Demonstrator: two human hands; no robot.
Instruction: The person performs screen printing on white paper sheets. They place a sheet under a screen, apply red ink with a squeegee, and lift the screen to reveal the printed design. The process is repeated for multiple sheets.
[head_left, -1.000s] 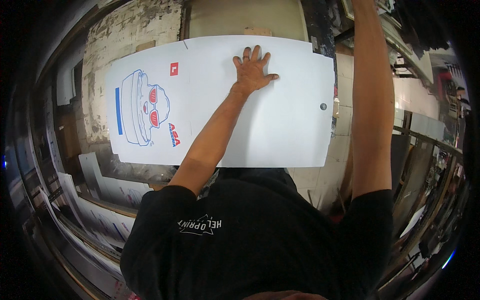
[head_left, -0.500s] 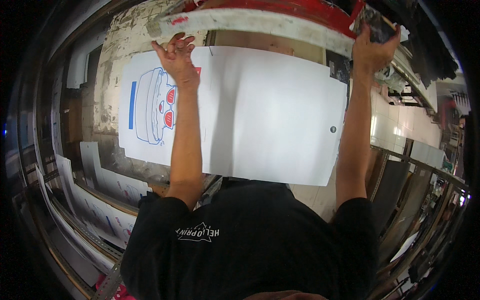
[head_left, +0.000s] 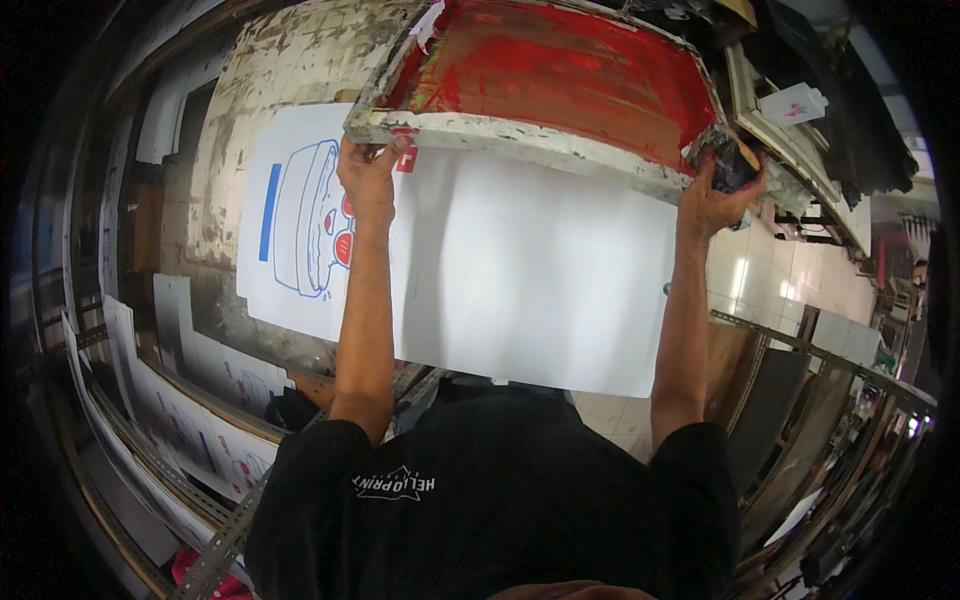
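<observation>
A screen printing frame with pale, ink-spattered edges and a red-smeared mesh lies low over the far part of a large white sheet. My left hand grips its near left corner, thumb against the front edge. At the near right corner, my right hand is closed round the frame beside a dark wrapped lump. On the sheet's left part is a blue outline drawing with red round shapes, partly behind my left wrist. A small red printed mark shows just under the frame's edge.
The worn, paint-blotched board extends beyond the sheet on the left. Printed white sheets stand in a rack at lower left. A metal-edged rack of panels is at right. A white plastic bottle lies at upper right.
The frame has come down and nearer, from tilted up to nearly flat, showing its red mesh. My left hand, open and apart from it before, now grips its corner. My right hand moved nearer with it.
</observation>
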